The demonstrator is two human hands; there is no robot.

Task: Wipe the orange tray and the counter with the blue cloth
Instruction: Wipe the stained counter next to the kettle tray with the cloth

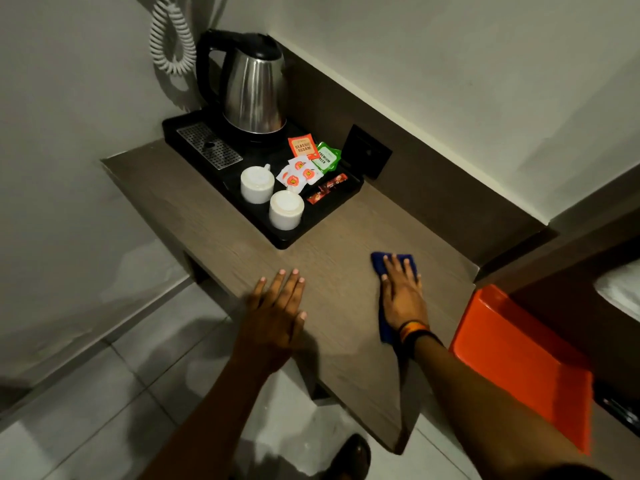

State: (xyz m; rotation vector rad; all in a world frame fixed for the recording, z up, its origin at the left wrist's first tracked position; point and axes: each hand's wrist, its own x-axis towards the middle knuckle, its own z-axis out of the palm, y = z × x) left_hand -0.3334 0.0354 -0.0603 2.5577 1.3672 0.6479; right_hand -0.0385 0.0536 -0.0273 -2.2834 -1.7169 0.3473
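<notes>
A blue cloth [379, 264] lies flat on the brown wooden counter [332, 237], right of centre. My right hand [403, 299] presses down on it with fingers spread, covering most of it; blue shows beyond the fingertips and beside the wrist. My left hand [277, 313] rests flat on the counter's front edge, fingers apart, holding nothing. The orange tray [519, 358] sits lower at the right, just past the counter's right end, apart from both hands.
A black tray [287, 237] at the back left carries a steel kettle [254, 88], two upturned white cups [258, 184] and tea sachets [304, 147]. A black wall socket [367, 155] sits behind. A white coiled cord [171, 39] hangs on the wall. Tiled floor lies below.
</notes>
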